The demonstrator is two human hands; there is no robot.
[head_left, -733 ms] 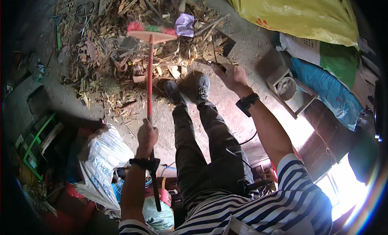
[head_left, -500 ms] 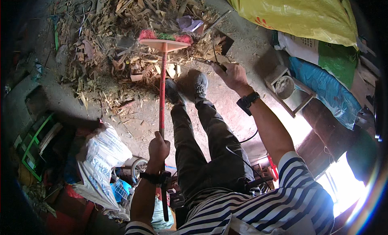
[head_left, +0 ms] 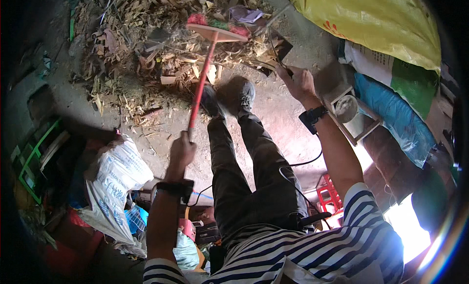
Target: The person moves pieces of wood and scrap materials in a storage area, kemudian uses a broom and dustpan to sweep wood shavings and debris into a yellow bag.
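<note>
My left hand [head_left: 182,151] is closed around the red handle of a broom [head_left: 202,86]. Its pale head, with red and green bristles, is at the far end, over the near right part of a heap of wood shavings [head_left: 161,54]. My right hand [head_left: 299,84] is closed on a thin dark handle beside a dark flat pan [head_left: 282,48] on the floor. How that handle joins the pan is hard to make out. Scraps lie close to my shoes [head_left: 245,96].
At right are a small wooden frame stool [head_left: 354,115] with a round thing on it, a yellow sack [head_left: 376,27] and a blue plastic sheet [head_left: 391,108]. A white sack [head_left: 122,169] and a green frame [head_left: 36,157] stand at left. A cable [head_left: 298,164] hangs before my legs.
The broom head has moved right and farther away, and its handle now leans to the right. My right hand has shifted slightly right. The view has also moved a little.
</note>
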